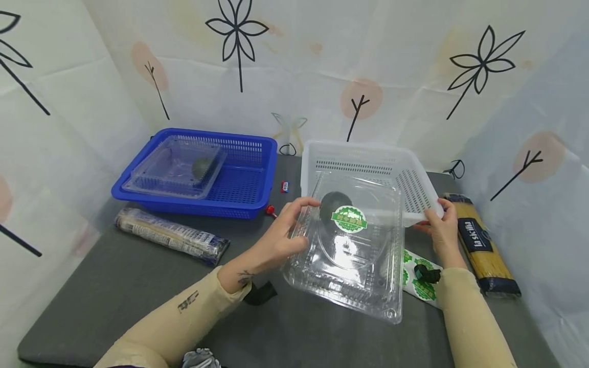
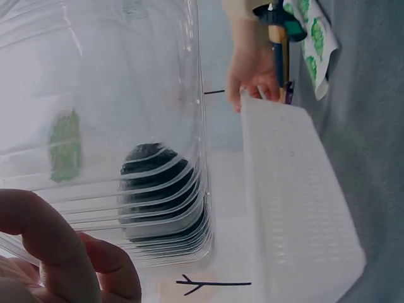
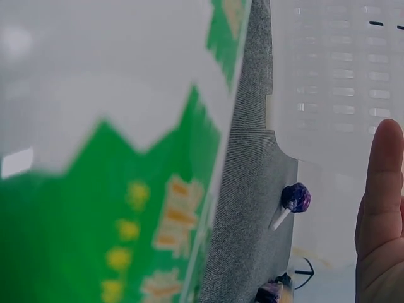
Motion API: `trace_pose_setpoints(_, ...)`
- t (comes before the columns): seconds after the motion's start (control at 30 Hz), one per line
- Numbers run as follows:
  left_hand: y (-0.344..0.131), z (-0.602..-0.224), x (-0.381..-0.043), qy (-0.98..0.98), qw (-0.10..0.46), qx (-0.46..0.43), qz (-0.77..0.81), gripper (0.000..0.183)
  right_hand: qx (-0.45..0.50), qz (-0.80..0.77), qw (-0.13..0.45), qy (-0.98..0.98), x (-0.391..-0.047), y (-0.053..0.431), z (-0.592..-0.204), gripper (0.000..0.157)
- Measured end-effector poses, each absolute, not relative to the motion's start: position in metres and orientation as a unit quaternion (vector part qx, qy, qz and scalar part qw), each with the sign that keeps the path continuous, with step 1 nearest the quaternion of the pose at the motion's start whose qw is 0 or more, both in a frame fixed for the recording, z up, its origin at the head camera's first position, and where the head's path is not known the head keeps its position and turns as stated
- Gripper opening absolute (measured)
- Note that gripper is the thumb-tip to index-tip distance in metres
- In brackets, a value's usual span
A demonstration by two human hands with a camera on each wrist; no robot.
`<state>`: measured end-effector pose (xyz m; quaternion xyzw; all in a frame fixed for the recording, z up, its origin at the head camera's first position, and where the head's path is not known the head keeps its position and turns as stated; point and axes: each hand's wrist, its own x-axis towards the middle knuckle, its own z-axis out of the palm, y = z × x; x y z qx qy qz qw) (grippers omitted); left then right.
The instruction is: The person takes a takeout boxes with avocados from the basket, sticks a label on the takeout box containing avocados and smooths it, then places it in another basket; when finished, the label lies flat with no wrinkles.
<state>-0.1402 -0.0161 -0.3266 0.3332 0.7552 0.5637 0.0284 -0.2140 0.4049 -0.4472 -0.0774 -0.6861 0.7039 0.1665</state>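
My left hand (image 1: 287, 230) pinches the left edge of a clear plastic clamshell box (image 1: 354, 278), tilted above the table. On it is a round green-and-white sticker (image 1: 348, 219). Inside lies a dark oval fruit like an avocado (image 2: 161, 189), seen through the ribbed plastic in the left wrist view. At the right, my right hand (image 1: 444, 225) grips the front right corner of a white slotted basket (image 1: 416, 179), its thumb over the rim. The box overlaps part of this basket in the head view. A sheet of green stickers (image 1: 425, 291) lies below the right hand.
A blue basket (image 1: 244, 179) at back left holds another clear box (image 1: 175, 163) with a dark fruit. Packaged noodles (image 1: 170, 232) lie before it; a spaghetti pack (image 1: 480, 240) lies far right. Between the baskets are a small wrapped sweet (image 1: 285, 186) and red lollipop (image 1: 270, 209). A purple lollipop (image 3: 297, 197) lies near the white basket.
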Motion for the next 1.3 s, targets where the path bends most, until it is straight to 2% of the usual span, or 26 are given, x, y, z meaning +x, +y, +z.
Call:
trace_pose_setpoints(0.13, -0.002, -0.315, -0.161, 0.759, 0.024, 0.325, 0.564, 0.064, -0.083, 0.71, 0.162, -0.68, -0.213, 0.405, -0.446, 0.049)
trace_pose_setpoints(0.43, 0.038, -0.298, -0.211, 0.748, 0.03, 0.295, 0.594, 0.059, -0.124, 0.638, 0.156, -0.744, -0.193, 0.378, -0.412, 0.042)
trace_pose_setpoints(0.7, 0.078, -0.3, -0.25, 0.739, 0.028, 0.258, 0.622, 0.056, -0.074, 0.698, 0.153, -0.696, -0.219, 0.418, -0.456, 0.059)
trace_pose_setpoints(0.83, 0.096, -0.305, -0.267, 0.735, 0.031, 0.245, 0.631, 0.056, -0.052, 0.702, 0.152, -0.694, -0.224, 0.425, -0.465, 0.047)
trace_pose_setpoints(1.13, 0.12, -0.321, -0.297, 0.759, 0.049, 0.191, 0.62, 0.057, -0.058, 0.701, 0.109, -0.703, -0.193, 0.385, -0.412, 0.042)
trace_pose_setpoints(1.3, 0.128, -0.333, -0.306, 0.763, 0.072, 0.164, 0.621, 0.059, -0.065, 0.698, 0.104, -0.706, -0.193, 0.386, -0.412, 0.044)
